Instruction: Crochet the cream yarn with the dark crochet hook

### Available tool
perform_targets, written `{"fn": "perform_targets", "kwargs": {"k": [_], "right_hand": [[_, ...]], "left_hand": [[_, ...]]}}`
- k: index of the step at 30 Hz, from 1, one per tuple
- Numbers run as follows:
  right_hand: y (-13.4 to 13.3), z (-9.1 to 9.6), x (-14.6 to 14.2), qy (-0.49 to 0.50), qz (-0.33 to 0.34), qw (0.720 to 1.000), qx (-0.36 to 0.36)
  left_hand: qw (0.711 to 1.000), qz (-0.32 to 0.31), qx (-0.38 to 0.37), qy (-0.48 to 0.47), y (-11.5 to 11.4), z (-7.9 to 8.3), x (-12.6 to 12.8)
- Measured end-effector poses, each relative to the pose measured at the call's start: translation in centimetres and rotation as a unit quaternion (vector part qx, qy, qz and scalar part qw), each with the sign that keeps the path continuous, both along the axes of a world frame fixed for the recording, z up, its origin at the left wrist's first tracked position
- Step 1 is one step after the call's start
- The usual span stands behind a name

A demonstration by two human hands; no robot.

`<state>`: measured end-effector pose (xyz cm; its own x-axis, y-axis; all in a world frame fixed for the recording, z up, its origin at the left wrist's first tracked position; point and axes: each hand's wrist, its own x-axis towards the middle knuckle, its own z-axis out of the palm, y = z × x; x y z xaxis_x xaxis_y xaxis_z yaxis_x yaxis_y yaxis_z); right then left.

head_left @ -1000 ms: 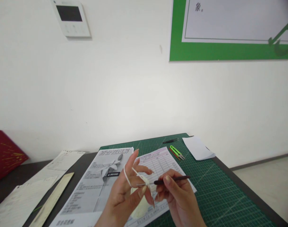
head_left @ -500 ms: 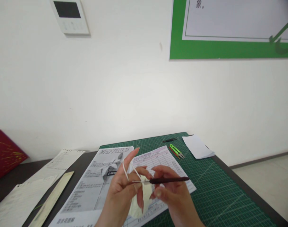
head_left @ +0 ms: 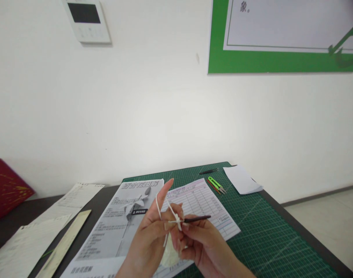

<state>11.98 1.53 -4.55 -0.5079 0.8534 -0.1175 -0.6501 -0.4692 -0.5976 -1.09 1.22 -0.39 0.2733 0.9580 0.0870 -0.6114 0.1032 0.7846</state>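
A dark-handled crochet hook (head_left: 198, 219) lies between the fingers of my right hand (head_left: 204, 235), its metal shaft pointing left through loops of white yarn. My left hand (head_left: 153, 231) pinches the cream crochet piece (head_left: 170, 253) near the hook's tip, with the index finger raised. White yarn (head_left: 171, 208) loops over that finger and runs down to the hook. Much of the crochet piece hangs below, partly hidden behind my fingers.
Under my hands are a printed diagram sheet (head_left: 107, 227) and a form (head_left: 205, 197) on the green cutting mat (head_left: 269, 231). Green thread snips (head_left: 217, 185), dark tweezers (head_left: 209, 171) and white paper (head_left: 242, 179) lie farther back. At left are handwritten sheets (head_left: 46, 227) and a ruler (head_left: 65, 243).
The hook has shifted left and its handle now slants up to the right. My right hand has moved in closer to my left fingers, covering more of the crochet piece.
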Motion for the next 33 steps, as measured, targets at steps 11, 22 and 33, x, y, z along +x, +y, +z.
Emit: {"fn": "perform_targets", "kwargs": {"k": [11,22,33], "right_hand": [[-0.3,0.9,-0.6,-0.044,-0.036,0.997,0.056],[0.0,-0.6,-0.9,-0.04,-0.097,0.987,0.118],[-0.2,0.8,1.3,0.07,-0.145,0.986,0.052]], "left_hand": [[0.998,-0.035,-0.024,-0.042,-0.2,-0.3,0.8],[0.999,-0.025,0.025,-0.041,-0.3,-0.3,0.6],[0.999,0.008,0.038,-0.011,-0.9,0.2,0.7]]}}
